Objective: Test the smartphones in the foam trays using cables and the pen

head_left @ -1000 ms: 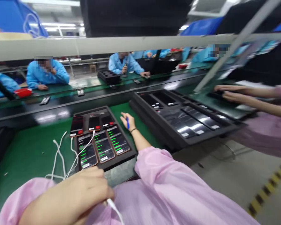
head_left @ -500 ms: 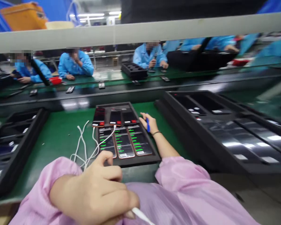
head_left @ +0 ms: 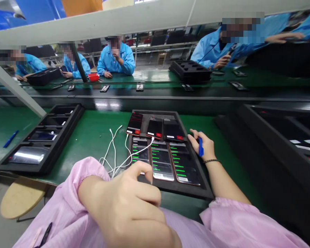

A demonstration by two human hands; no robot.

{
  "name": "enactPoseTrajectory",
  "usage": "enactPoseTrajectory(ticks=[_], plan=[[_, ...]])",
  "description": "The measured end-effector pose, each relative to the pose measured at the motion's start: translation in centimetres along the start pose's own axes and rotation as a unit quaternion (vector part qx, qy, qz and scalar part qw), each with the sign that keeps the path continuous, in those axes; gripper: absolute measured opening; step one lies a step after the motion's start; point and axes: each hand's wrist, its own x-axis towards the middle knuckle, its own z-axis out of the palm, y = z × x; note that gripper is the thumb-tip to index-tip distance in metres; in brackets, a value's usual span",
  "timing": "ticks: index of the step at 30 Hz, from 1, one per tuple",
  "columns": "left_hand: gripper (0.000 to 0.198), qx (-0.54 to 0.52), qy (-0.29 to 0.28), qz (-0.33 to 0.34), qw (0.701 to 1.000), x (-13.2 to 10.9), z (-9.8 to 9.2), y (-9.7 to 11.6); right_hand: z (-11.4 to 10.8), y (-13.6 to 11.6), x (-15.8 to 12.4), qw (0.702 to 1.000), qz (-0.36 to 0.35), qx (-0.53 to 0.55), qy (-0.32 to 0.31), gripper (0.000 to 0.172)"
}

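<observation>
My left hand (head_left: 129,206) fills the near foreground, its fingers curled and the index finger half raised. White cables (head_left: 113,151) run from the phones to it, and the end it grips is hidden. My right hand (head_left: 205,146) rests at the right edge of a black tray (head_left: 181,187), closed on a blue pen (head_left: 200,148). The tray holds several phones. The near row (head_left: 161,160) shows green lines on lit screens. The far row (head_left: 155,128) is dark with red marks. One cable is plugged into a middle phone.
Another black tray (head_left: 72,117) with phones lies at the left, and a larger one (head_left: 274,137) at the right. A blue pen (head_left: 10,138) lies on the green mat far left. A wooden stool (head_left: 20,198) stands below. Across the dark conveyor (head_left: 170,93), several people in blue sit.
The view has swung left, bringing the left tray in and pushing the right one out. My left hand has risen closer to the camera, and the cable end that showed under it is now hidden.
</observation>
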Motion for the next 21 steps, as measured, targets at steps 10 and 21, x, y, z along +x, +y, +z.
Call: enactPoseTrajectory(ticks=[10, 21], plan=[[0.042, -0.062, -0.124, -0.057, 0.989, -2.8, 0.1, -0.9, 0.1, -0.5, 0.1, 1.000, -0.012, 0.010, 0.007, 0.040], [0.043, -0.065, -0.219, -0.210, 0.951, -3.8, 0.2, 0.8, 0.3, 0.0, 0.3, 1.000, 0.008, -0.006, 0.004, 0.035]])
